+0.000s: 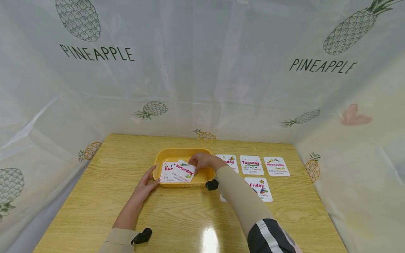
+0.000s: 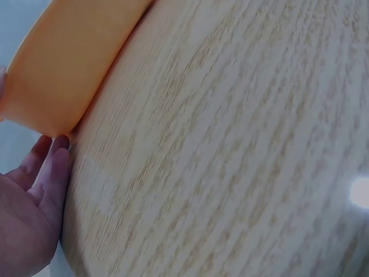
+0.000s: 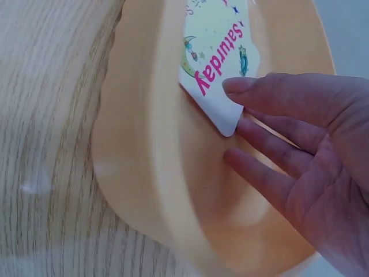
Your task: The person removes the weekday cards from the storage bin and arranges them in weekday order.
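A yellow plastic tray (image 1: 190,185) stands on the wooden table. My left hand (image 1: 147,184) holds its left end, with the fingertips against the tray's outer wall in the left wrist view. Inside the tray, my right hand (image 1: 202,161) pinches one corner of the Saturday card (image 3: 216,57) between thumb and fingers. That card is tilted and overlaps another white card (image 1: 167,172), whose word is partly covered after "Su". The right forearm passes over the cards on the right and hides part of them.
Right of the tray lie a card ending in "nday" (image 1: 232,161), a Tuesday card (image 1: 251,165) and a Wednesday card (image 1: 276,166). Nearer are a Friday card (image 1: 261,189) and a mostly hidden card (image 1: 223,198). A pineapple-print curtain (image 1: 202,70) encloses the wooden table (image 1: 177,218).
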### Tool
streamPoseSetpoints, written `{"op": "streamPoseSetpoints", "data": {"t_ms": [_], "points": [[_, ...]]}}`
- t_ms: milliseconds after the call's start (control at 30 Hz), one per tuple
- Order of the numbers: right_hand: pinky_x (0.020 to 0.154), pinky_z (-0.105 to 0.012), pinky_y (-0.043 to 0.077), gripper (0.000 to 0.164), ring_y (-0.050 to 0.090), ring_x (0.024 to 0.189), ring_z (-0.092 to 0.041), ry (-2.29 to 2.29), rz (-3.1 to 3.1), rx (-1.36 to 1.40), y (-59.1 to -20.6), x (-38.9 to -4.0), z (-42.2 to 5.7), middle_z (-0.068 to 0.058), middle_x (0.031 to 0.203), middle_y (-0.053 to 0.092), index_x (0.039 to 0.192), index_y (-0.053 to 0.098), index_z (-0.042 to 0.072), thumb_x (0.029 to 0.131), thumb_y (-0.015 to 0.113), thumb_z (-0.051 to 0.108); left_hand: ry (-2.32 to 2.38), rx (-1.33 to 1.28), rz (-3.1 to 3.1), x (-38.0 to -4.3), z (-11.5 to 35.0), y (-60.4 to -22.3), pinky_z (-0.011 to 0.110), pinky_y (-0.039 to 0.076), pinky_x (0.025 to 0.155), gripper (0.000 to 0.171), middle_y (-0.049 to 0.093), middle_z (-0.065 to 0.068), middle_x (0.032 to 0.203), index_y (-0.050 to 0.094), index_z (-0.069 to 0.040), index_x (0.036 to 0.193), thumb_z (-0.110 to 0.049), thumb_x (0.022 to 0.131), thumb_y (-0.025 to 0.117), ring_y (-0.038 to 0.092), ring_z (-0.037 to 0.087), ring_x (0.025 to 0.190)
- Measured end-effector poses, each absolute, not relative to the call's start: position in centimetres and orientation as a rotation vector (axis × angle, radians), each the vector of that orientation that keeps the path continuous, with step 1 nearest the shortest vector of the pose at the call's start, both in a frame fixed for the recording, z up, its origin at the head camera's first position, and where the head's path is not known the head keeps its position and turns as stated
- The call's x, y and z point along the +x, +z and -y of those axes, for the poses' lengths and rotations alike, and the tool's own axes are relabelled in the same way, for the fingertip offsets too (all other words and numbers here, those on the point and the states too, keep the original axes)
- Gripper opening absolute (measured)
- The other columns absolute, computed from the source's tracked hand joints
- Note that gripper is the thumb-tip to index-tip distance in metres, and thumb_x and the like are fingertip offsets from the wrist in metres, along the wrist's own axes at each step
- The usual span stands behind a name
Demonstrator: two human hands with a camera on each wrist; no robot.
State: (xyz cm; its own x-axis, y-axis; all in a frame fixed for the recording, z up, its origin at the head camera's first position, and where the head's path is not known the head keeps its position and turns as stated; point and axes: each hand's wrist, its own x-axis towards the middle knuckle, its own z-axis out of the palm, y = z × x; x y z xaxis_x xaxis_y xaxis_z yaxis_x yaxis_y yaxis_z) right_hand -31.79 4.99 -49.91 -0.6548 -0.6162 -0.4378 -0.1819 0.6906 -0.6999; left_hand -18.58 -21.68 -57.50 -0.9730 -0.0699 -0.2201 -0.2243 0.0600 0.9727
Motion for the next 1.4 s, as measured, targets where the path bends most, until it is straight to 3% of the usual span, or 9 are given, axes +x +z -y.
{"op": "streamPoseSetpoints", "data": {"t_ms": [333, 767, 1400], "points": [[0.097, -0.034, 0.043, 0.045, 0.053, 0.109, -0.023, -0.882, -2.208, -0.62, -50.1, -31.4, -4.6, -0.01, 0.125, 0.059, 0.127, 0.06, 0.002, 0.085, 0.073, -0.001, 2.042, -0.312, -2.203, -18.5, 21.7, -57.5, 0.029, 0.044, 0.08, 0.068, 0.043, 0.022, 0.141, 0.031, -0.02, 0.154, -0.013, 0.095, 0.064, 0.053, 0.009, 0.098], [0.102, -0.037, 0.04, 0.046, 0.049, 0.123, -0.028, -0.911, -2.162, -0.62, -50.4, -31.5, -2.8, -0.011, 0.131, 0.056, 0.129, 0.058, 0.002, 0.086, 0.072, -0.001, 2.072, -0.307, -2.187, -18.5, 21.9, -57.5, 0.029, 0.045, 0.078, 0.068, 0.044, 0.022, 0.139, 0.032, -0.021, 0.154, -0.012, 0.095, 0.065, 0.055, 0.009, 0.094], [0.089, -0.036, 0.046, 0.042, 0.047, 0.093, -0.021, -0.857, -2.177, -0.623, -50.5, -31.8, -1.1, -0.019, 0.118, 0.053, 0.124, 0.061, 0.002, 0.084, 0.073, -0.003, 2.083, -0.338, -2.18, -18.4, 21.6, -57.5, 0.027, 0.046, 0.076, 0.066, 0.044, 0.024, 0.141, 0.033, -0.02, 0.153, -0.01, 0.095, 0.064, 0.055, 0.009, 0.094]]}}
